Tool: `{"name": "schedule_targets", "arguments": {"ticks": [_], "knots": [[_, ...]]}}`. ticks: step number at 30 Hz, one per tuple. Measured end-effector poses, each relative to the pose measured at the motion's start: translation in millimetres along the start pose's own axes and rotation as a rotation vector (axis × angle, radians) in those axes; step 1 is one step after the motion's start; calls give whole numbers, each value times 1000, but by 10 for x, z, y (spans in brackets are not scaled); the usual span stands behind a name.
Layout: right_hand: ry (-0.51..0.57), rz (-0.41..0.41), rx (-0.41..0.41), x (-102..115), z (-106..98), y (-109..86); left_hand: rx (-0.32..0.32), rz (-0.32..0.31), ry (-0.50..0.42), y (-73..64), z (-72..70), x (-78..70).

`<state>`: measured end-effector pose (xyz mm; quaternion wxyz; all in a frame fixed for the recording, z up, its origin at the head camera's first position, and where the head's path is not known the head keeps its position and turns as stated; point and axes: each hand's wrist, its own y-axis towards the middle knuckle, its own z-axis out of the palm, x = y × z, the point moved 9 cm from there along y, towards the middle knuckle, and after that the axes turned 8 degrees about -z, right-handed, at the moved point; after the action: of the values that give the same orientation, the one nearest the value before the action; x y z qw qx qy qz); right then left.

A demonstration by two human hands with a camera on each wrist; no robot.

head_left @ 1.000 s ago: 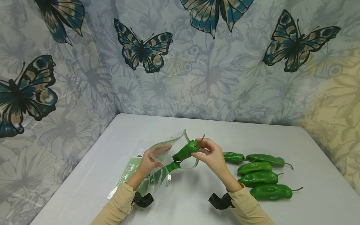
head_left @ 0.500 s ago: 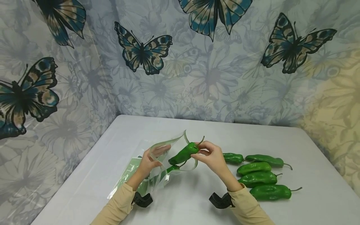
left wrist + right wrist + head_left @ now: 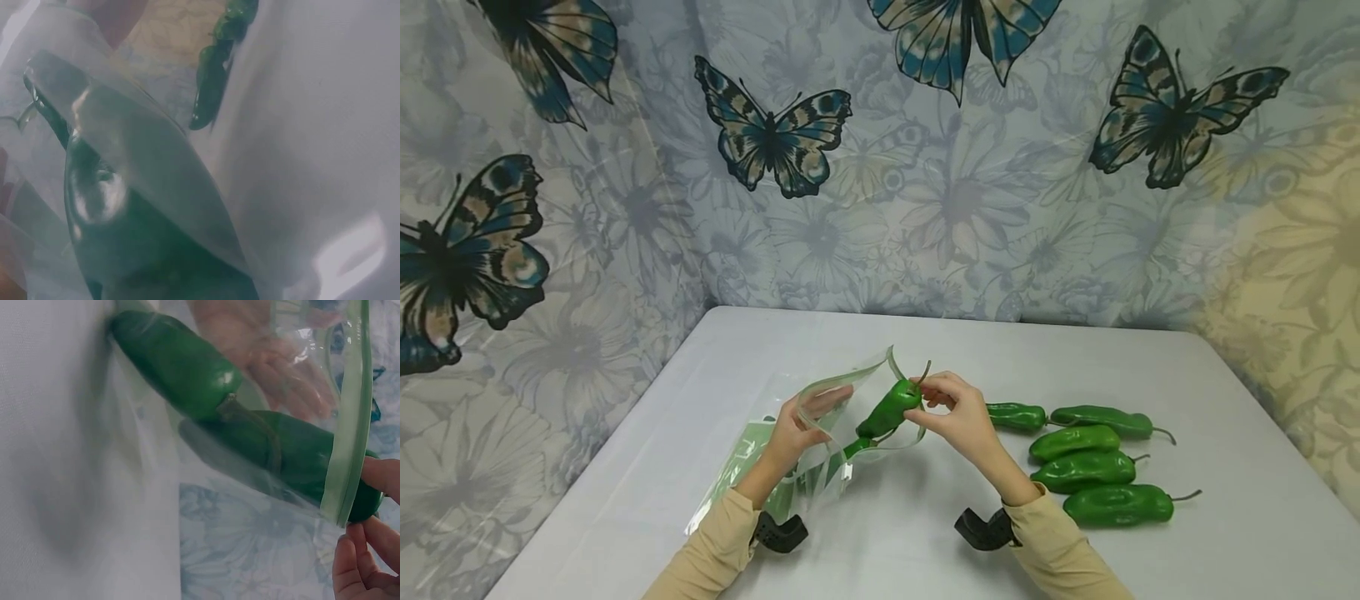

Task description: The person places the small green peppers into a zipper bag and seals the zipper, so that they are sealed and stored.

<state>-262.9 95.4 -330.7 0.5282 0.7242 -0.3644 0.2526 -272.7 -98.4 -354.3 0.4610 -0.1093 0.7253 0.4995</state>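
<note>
My right hand (image 3: pixel 958 421) pinches a long green pepper (image 3: pixel 887 411) near its stem end, with thumb and fingertips right at the mouth of a clear zip bag (image 3: pixel 347 425). Tip first, that pepper slants down into the bag. My left hand (image 3: pixel 790 429) holds the bag's other side, thumb and fingers spread about the mouth. Deeper inside lies another green pepper (image 3: pixel 178 369), its curved stem overlapping the held one in the right wrist view. Cloudy plastic veils a pepper (image 3: pixel 125 219) in the left wrist view.
Several green peppers (image 3: pixel 1082 472) lie grouped on the white table (image 3: pixel 1217 417) to the right. Under the left forearm is a flat clear packet with green print (image 3: pixel 737 458). A butterfly-patterned wall covering (image 3: pixel 955 217) stands behind the table.
My right hand has moved slightly left, bringing the pepper further into the bag's mouth. The left hand keeps its hold on the bag. The head view has shifted a little.
</note>
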Motion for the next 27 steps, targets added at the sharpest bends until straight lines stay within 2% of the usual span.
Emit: {"name": "schedule_targets", "arguments": {"ticks": [5, 8, 12, 15, 22, 25, 27], "knots": [[-36, -51, -11, 43, -1, -1, -9, -10, 22, -19, 0, 20], [-50, -98, -15, 216, -4, 16, -12, -9, 30, -15, 1, 20], [-61, -96, -11, 368, -7, 30, -9, -10, -2, -3, 10, 17], [-57, -82, -8, 353, -8, 23, -7, -18, -44, 1, 17, 18], [-33, -57, -7, 33, -3, -4, -3, -15, -71, 8, 20, 2], [-24, -72, -7, 35, -5, 5, -5, -5, -71, 10, 13, -15], [-6, -97, -5, 125, -18, 21, -5, 4, -74, 10, 7, -27]]}}
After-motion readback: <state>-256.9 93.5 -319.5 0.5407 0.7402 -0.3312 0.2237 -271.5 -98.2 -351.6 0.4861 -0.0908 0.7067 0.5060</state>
